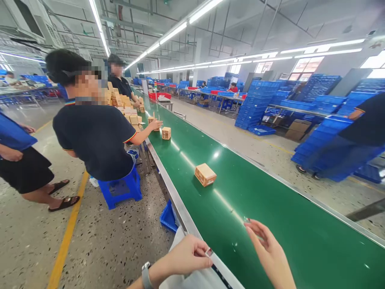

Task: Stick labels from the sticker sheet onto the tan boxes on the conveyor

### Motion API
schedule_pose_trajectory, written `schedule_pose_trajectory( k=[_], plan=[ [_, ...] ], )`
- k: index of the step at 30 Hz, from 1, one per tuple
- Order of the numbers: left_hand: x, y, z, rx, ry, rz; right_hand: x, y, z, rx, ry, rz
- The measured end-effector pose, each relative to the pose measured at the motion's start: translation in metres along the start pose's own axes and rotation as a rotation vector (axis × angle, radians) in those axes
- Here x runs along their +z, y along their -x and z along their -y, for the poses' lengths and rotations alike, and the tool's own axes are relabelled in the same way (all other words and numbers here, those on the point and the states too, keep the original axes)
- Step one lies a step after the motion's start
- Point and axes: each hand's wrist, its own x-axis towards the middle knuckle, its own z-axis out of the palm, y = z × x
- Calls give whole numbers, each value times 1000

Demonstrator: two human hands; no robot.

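My left hand [190, 253], with a watch on the wrist, is at the near metal edge of the green conveyor belt [258, 196]. Its thumb and fingers pinch a small clear piece with a reddish mark [209, 252]. Over the belt, my right hand [267, 245] has its fingertips closed on a similar small clear piece [247, 220]. Both pieces are too small to name more exactly. Beyond my hands, a small tan printed carton [205, 175] lies on the belt, touched by neither hand.
Farther up the belt stands another carton [166, 133], near a seated co-worker's outstretched hand [155, 123]. Stacked cartons [120, 102] rise beside that co-worker, who sits on a blue stool [120, 186]. A blue bin [169, 216] is below the belt's left edge. Blue crates [255, 104] stand across the aisle.
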Motion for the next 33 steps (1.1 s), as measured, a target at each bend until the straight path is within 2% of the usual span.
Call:
schedule_pose_trajectory(
  k=[3, 6, 10, 13, 17, 22, 25, 29, 31, 33],
  plan=[
    [-7, 1, 7, 13, 20, -5, 36, -52, 6, -90, 111, 33],
    [-11, 3, 14, 20, 34, -1, 76, -88, 16, -181, 183, 48],
    [-15, 7, 20, 26, 21, 11, 112, -112, 28, -220, 209, 65],
    [-20, 11, 18, 42, -16, 30, 120, -115, 30, -218, 218, 78],
    [-25, 16, 14, 81, -78, 54, 109, -105, 28, -215, 222, 81],
    [-27, 17, 8, 102, -146, 50, 72, -70, 23, -186, 262, 83],
    [-29, 19, 2, 109, -217, 64, 48, -25, 13, -160, 327, 39],
    [-28, 24, -7, 147, -278, 70, 18, 55, -7, -109, 439, -88],
    [-23, 25, -11, 203, -298, 111, 3, 88, -15, -77, 396, -90],
    [-16, 25, -14, 268, -338, 192, -11, 108, -16, -42, 288, -90]
  ],
)
